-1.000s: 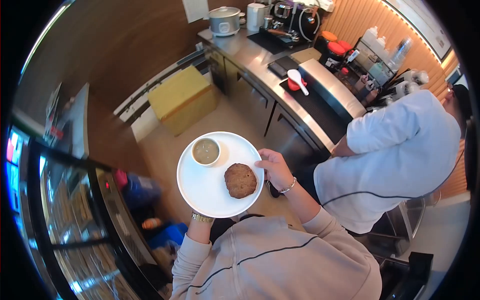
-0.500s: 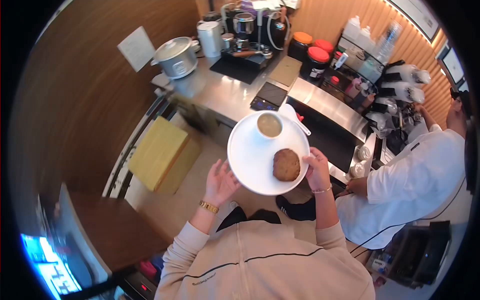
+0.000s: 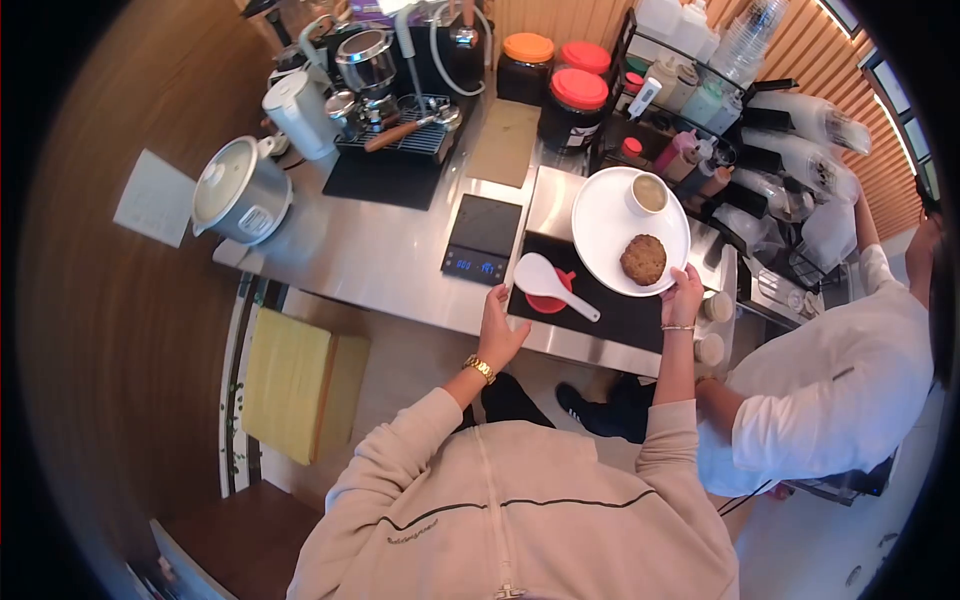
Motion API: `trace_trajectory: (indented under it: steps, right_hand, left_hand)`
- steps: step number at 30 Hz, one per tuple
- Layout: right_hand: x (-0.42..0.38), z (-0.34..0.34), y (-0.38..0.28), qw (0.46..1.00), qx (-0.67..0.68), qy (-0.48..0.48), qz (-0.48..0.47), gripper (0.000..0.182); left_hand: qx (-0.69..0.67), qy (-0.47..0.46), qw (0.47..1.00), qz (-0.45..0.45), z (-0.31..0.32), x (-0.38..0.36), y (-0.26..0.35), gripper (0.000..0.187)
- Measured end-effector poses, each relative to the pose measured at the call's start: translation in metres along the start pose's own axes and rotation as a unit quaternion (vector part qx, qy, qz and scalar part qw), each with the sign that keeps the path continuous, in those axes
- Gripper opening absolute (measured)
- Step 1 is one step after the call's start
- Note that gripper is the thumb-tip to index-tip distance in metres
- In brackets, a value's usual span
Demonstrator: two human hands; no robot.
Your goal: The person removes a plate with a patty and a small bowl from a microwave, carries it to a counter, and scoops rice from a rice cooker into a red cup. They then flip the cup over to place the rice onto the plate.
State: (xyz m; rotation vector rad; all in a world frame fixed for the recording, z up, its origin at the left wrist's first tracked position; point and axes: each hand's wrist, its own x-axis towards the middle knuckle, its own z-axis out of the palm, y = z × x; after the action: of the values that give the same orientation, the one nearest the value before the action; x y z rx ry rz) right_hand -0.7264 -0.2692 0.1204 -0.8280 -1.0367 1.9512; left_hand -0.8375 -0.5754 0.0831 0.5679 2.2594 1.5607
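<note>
My right hand (image 3: 684, 296) grips the lower right rim of a round white plate (image 3: 603, 228), which is over the far side of the black mat. On the plate are a brown cookie (image 3: 643, 260) and a small white cup (image 3: 648, 194) of pale liquid. My left hand (image 3: 500, 326) is at the counter's front edge with its fingers apart and nothing in it. Just beyond it, a white rice paddle (image 3: 545, 277) rests across a red holder (image 3: 553, 300) on the black mat (image 3: 625, 325).
A black scale (image 3: 483, 237), espresso machine (image 3: 400, 120), white kettle (image 3: 299, 115) and rice cooker (image 3: 243, 192) stand on the counter (image 3: 370, 250). Lidded jars (image 3: 575, 105) are at the back. A co-worker in white (image 3: 830, 380) stands at the right. A yellow box (image 3: 290, 385) is at the lower left.
The plate has moved forward and right over the counter in my right hand. My left hand has moved forward and right to the counter edge. The paddle and red holder now show fully.
</note>
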Motion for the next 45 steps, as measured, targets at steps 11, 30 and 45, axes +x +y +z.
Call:
trace_trajectory:
  steps: [11, 30, 45]
  right_hand:
    - [0.028, -0.026, 0.058, 0.991, -0.002, 0.134, 0.014, 0.031]
    - [0.023, -0.011, 0.038, 0.971, -0.145, 0.111, 0.154, 0.028]
    - [-0.096, 0.039, 0.059, 0.826, -0.506, 0.006, -0.247, 0.032]
  left_hand:
    - [0.091, -0.058, 0.994, 0.024, 0.019, 0.031, -0.01, 0.096]
    - [0.11, -0.07, 0.987, 0.097, 0.032, 0.052, -0.02, 0.086]
    - [0.097, -0.11, 0.988, 0.047, 0.033, 0.053, -0.023, 0.087]
